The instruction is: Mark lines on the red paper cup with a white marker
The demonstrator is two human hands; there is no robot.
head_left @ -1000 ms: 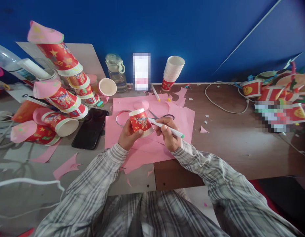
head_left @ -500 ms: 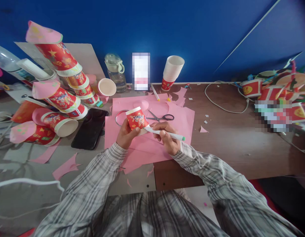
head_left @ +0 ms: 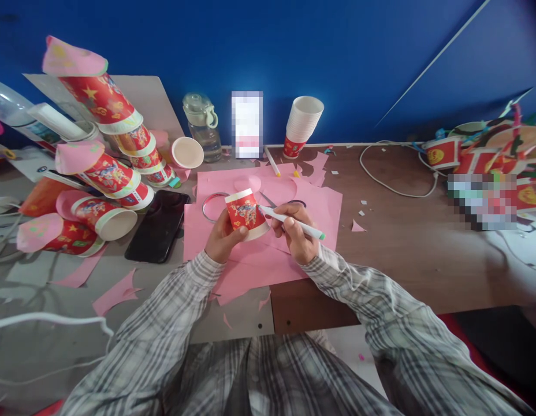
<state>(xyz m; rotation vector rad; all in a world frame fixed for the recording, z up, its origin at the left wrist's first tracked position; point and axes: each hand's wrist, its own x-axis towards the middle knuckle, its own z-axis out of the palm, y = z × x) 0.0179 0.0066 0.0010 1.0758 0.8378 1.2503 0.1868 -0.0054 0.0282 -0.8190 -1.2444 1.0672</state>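
Observation:
My left hand is closed around a red printed paper cup with a white rim, held tilted above the pink paper. A white marker pen with a green end is gripped by my right hand; its tip is at the cup's right side. I cannot tell whether the tip touches the cup. Behind my right hand, scissors lie on the pink paper, partly hidden. A roll of tape lies just behind my left hand, partly covered by the cup.
Stacked cups with pink paper cones stand at the left, near a black phone. Along the blue wall are a water bottle, a lit, blurred screen and a stack of cups. Decorated cups crowd the right, beside a cable.
The cup has turned and shifted slightly right in my left hand. My right hand has moved the marker tip from the cup's lower rim up to its side.

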